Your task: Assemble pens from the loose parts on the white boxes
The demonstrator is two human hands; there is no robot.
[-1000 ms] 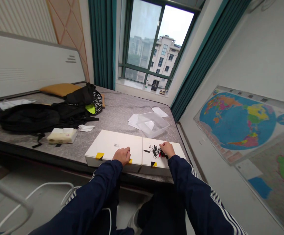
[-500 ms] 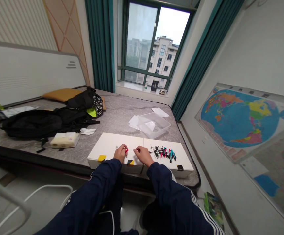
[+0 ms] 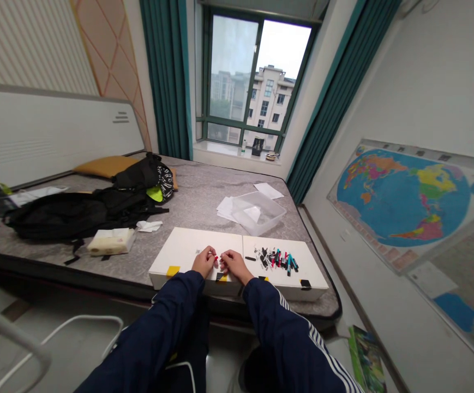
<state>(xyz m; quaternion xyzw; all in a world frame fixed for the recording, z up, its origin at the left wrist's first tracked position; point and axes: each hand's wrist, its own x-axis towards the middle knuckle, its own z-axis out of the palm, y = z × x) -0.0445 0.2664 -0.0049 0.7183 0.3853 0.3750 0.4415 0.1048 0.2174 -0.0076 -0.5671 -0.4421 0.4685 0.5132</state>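
My left hand (image 3: 205,262) is closed in a pinch on a small red pen part (image 3: 216,258), probably a cap. Close beside it, my right hand (image 3: 233,264) is also pinched, its fingertips near the red part; what it holds is too small to make out. Both hands are just above the left one of two white boxes (image 3: 183,248) placed side by side. On the right white box (image 3: 308,262) lies a heap of pen parts (image 3: 277,259) in black, red, teal and white. A single black piece (image 3: 250,258) lies apart, left of the heap.
Behind the boxes, a clear plastic bin (image 3: 261,215) and white papers (image 3: 225,208) lie on the grey mattress (image 3: 196,191). To the left are a tissue pack (image 3: 112,242), a crumpled tissue (image 3: 149,226) and a black backpack (image 3: 57,213). A wall map (image 3: 400,191) hangs at right.
My right hand has come in closer to my left, and the fingertips now nearly meet at the red part. The view has shifted slightly. The black piece beside the heap now shows fully.
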